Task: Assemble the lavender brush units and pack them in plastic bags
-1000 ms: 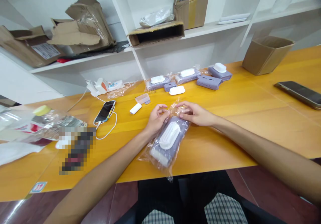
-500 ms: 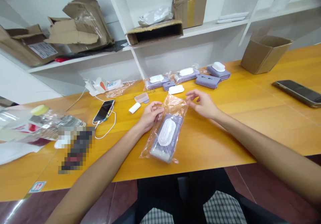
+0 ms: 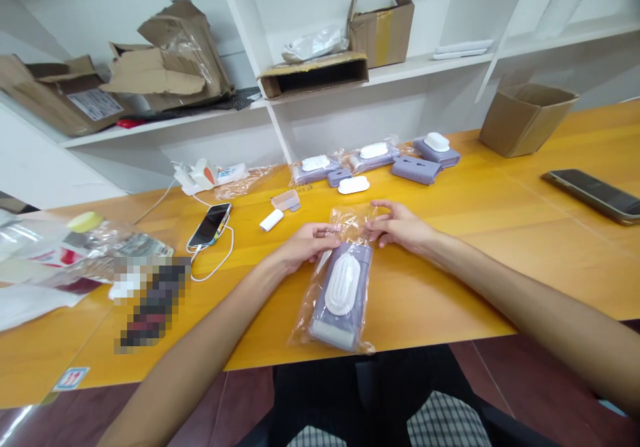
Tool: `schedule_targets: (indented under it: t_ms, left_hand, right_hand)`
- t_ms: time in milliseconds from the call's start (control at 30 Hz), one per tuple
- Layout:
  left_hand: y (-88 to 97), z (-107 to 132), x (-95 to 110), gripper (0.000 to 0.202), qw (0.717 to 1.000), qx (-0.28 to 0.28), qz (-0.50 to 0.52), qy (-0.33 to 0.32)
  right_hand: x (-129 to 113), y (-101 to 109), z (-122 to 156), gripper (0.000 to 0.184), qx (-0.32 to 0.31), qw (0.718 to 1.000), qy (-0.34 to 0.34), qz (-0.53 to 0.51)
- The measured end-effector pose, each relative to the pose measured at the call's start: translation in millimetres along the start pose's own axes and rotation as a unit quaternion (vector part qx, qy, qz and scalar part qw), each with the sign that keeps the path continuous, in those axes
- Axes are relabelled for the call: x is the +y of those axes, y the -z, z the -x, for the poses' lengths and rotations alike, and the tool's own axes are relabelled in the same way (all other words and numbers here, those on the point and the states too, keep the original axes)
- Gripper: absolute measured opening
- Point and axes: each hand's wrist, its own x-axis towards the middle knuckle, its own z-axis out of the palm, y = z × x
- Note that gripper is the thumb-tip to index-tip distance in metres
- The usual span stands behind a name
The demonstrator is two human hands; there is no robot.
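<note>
A clear plastic bag [image 3: 353, 217] lies on the table in front of me, its top pointing away. Inside it is a purple-grey box-shaped item [image 3: 334, 320] with a white oval ribbed piece [image 3: 343, 284] on its upper face. My left hand [image 3: 309, 243] pinches the bag's left edge near the top, thumb and fingers together. At the opposite top corner, my right hand [image 3: 397, 225] has its fingers curled on the plastic, with the index finger stretched out. The exact grip of the right fingertips is partly hidden.
Behind the bag are a loose white oval piece [image 3: 354, 185], a purple part [image 3: 416, 169] and two bagged units. A charging phone [image 3: 210, 225] and a bottle [image 3: 85, 221] lie left. Another phone [image 3: 593, 195] and a cardboard box [image 3: 527, 120] are right.
The bag with its item has shifted slightly toward me. My right hand has moved in from beside the bag onto its top right corner; my left hand has followed the bag's left edge.
</note>
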Motion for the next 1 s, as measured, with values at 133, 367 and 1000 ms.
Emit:
schedule_targets:
  t_ms: [133, 367, 1000]
  left_hand:
    - [-0.5, -1, 0, 0.037, 0.998, 0.01, 0.066, -0.002]
    - [1.2, -10, -9, 0.019, 0.977, 0.055, 0.203, -0.015]
    - [-2.6, -12, -14, 0.023, 0.976, 0.082, 0.196, -0.057]
  right_hand:
    - [4, 3, -6, 0.073, -0.021, 0.997, 0.012, -0.075]
    - [6, 5, -5, 0.051, -0.027, 0.997, -0.009, -0.077]
    - [4, 17, -12, 0.016, -0.044, 0.998, 0.013, -0.033]
